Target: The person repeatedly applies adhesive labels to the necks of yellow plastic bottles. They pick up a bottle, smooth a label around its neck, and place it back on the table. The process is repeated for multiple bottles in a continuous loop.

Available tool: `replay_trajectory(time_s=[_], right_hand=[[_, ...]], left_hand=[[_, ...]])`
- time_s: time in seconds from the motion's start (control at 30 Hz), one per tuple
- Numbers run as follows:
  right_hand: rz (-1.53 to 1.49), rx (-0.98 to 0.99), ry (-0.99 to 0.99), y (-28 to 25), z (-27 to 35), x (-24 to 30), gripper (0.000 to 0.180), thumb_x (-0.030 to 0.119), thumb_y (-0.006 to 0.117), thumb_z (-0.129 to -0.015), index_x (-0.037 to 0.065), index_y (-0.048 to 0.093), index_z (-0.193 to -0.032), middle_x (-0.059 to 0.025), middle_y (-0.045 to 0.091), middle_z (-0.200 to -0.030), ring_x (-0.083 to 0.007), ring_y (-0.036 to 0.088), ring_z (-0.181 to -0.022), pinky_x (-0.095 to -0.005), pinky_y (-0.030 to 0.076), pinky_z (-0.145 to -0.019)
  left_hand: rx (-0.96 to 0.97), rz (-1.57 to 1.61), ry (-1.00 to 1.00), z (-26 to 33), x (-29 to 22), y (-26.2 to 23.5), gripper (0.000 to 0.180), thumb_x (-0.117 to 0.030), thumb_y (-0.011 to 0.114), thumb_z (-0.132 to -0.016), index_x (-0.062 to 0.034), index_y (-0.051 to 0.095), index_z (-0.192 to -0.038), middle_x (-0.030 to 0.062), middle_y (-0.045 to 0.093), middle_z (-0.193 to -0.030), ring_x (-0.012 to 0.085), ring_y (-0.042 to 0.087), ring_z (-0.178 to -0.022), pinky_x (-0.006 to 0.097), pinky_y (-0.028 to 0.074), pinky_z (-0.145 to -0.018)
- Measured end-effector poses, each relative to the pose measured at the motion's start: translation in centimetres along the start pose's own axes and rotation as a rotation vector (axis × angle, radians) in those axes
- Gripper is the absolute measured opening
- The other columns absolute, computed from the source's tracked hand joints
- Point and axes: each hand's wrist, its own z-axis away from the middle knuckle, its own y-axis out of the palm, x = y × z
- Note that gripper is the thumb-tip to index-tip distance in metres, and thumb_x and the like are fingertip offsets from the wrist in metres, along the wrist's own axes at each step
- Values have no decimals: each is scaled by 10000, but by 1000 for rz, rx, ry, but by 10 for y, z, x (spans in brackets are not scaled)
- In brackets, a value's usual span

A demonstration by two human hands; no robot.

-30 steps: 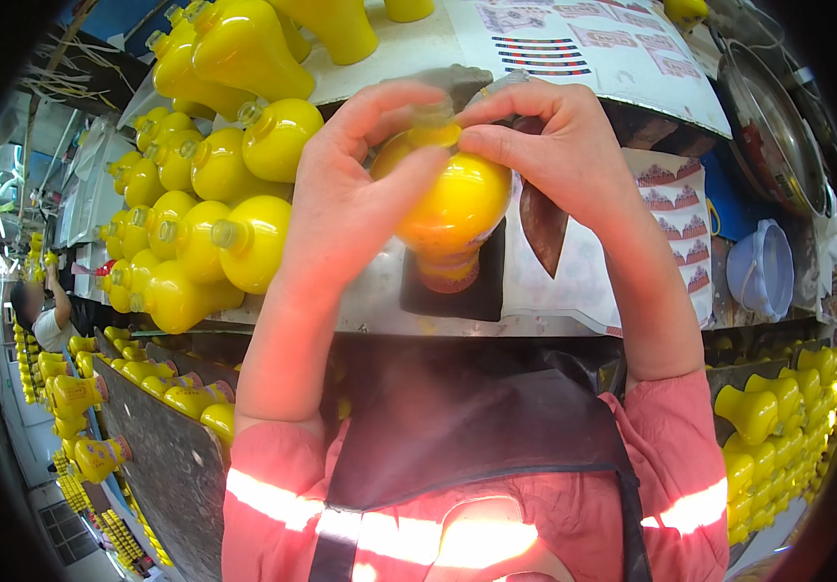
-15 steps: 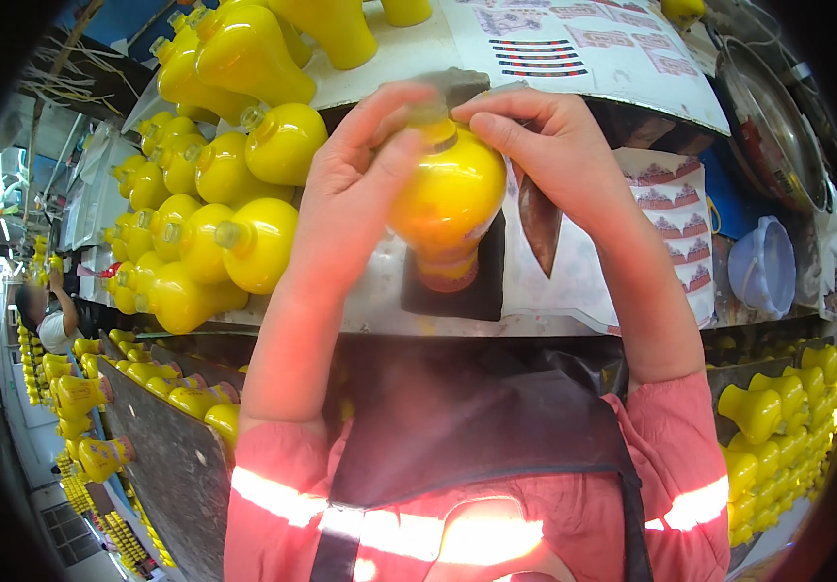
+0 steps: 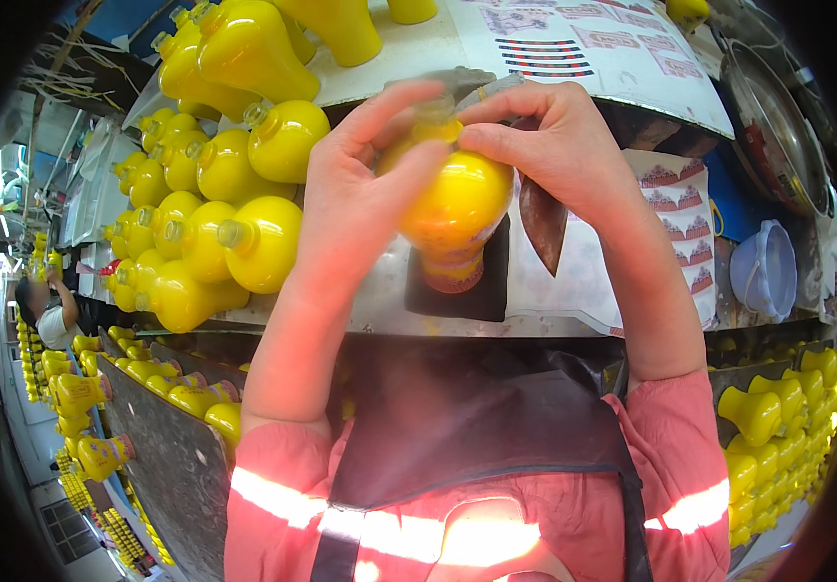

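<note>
A glossy yellow vase-shaped bottle with a clear neck stands on a dark pad in front of me. Printed patterns circle its narrow foot. My left hand is beside the neck and shoulder, its thumb and fingers smeared by motion. On the other side, my right hand has thumb and forefinger brought together against the neck. Whatever thin thing may be between them is hidden. Out from under the right hand's curled fingers sticks a brown pointed blade-like piece, seemingly tucked in them.
Yellow bottles crowd the left; more stand on racks at both sides. Printed sheets lie right of the pad, others on a raised white board. A pale bucket is far right. Another person works far left.
The left hand's fingers and thumb have shifted around the neck, with the thumb a little lower. The right hand stays at the neck. The view has shifted slightly.
</note>
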Motion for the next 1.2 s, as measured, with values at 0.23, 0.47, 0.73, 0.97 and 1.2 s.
replay_trajectory(time_s=[0.23, 0.47, 0.73, 0.97, 1.2], right_hand=[[9, -15, -24, 2, -1, -9, 258, 159, 751, -914, -36, 760, -1082, -37, 739, -902, -46, 650, -749, -216, 511, -642], [91, -254, -287, 13, 19, -5, 205, 87, 642, -975, 6, 743, -1135, -70, 744, -979, -123, 666, -844, -247, 523, -735], [548, -232, -724, 35, 41, -10, 247, -39, 611, -962, 27, 694, -1186, -111, 756, -1043, -162, 718, -808, -277, 551, -708], [84, -293, -396, 34, 34, -15, 187, 19, 649, -941, 62, 721, -1108, -84, 749, -930, -128, 683, -755, -274, 533, -678], [472, -339, -779, 44, 59, -4, 227, -19, 695, -915, 65, 732, -1123, -74, 764, -931, -153, 677, -637, -300, 523, -570]], left_hand=[[-72, -4, 19, 0, 7, 9, 403, -2, 695, -911, -24, 649, -1311, 57, 714, -1123, 85, 649, -1009, 254, 536, -896], [-17, 115, 55, 1, 15, 3, 318, -66, 563, -1036, -47, 648, -1342, 5, 681, -1154, 68, 615, -1043, 241, 506, -931], [-24, 35, 173, 2, 15, -3, 259, -56, 538, -1044, -41, 691, -1251, -2, 678, -1123, 62, 610, -1007, 227, 500, -900], [-90, -11, 127, 2, 4, -2, 160, -63, 749, -903, -5, 705, -1045, 8, 709, -1018, 71, 637, -952, 244, 526, -864], [-52, 56, 100, 13, -11, 0, 102, -51, 714, -934, 1, 701, -1020, 20, 716, -1004, 77, 641, -937, 250, 530, -862]])
